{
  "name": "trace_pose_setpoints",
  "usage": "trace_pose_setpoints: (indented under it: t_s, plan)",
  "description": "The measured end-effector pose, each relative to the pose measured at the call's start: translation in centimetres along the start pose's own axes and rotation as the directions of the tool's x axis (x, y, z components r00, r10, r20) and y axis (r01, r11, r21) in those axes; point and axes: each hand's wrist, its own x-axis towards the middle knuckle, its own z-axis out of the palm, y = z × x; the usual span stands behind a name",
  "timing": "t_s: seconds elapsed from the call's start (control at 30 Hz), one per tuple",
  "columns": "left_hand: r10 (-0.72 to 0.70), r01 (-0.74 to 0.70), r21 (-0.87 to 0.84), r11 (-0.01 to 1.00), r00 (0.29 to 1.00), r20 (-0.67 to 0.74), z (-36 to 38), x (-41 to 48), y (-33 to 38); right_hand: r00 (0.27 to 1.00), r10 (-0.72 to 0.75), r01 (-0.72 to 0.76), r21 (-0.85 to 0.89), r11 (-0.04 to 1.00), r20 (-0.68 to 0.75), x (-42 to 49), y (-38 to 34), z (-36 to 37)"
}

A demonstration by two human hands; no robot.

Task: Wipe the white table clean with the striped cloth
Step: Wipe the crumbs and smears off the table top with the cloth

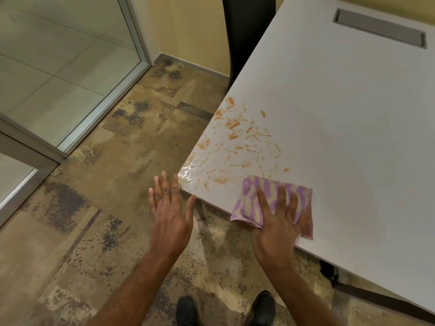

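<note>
The white table (341, 118) fills the right of the head view, its near corner pointing left. Orange smears and crumbs (237, 140) cover the top near that corner, with a wet glossy patch (190, 175) at the tip. A purple-and-cream striped cloth (259, 196) lies folded on the near edge, partly hanging over it. My right hand (277, 222) presses flat on the cloth with straight spread fingers. My left hand (169, 208) hovers open just off the table corner, its thumb close to the edge, holding nothing.
A grey cable hatch (379, 29) is set into the tabletop at the back right. A dark chair back (247, 31) stands behind the table's far edge. Glass partitions with metal frames (131, 74) line the left over mottled brown flooring (94, 208). My shoes (226, 309) show below.
</note>
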Motion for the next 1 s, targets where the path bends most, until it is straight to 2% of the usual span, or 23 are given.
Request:
trace_pose_setpoints:
  t_s: [0.37, 0.63, 0.8, 1.0]
  plan:
    - [-0.084, 0.078, -0.091, 0.993, 0.995, -0.054, -0.2, 0.2, -1.9, 0.99, -0.136, 0.137, -0.032, 0.99, 0.024, 4.1, -8.5, 2.0]
    - [-0.101, 0.092, -0.085, 0.992, 0.99, -0.103, -0.6, -0.3, -3.4, 0.958, -0.284, 0.285, -0.022, 0.958, 0.046, 5.7, -13.1, 2.4]
    - [-0.114, 0.1, -0.101, 0.99, 0.982, -0.148, -1.3, -0.8, -3.6, 0.916, -0.395, 0.395, 0.01, 0.918, 0.063, 5.8, -14.7, 3.1]
    - [-0.129, 0.091, -0.184, 0.979, 0.971, -0.204, -2.3, -0.7, -3.1, 0.839, -0.536, 0.54, -0.014, 0.842, 0.098, 5.2, -12.9, 3.3]
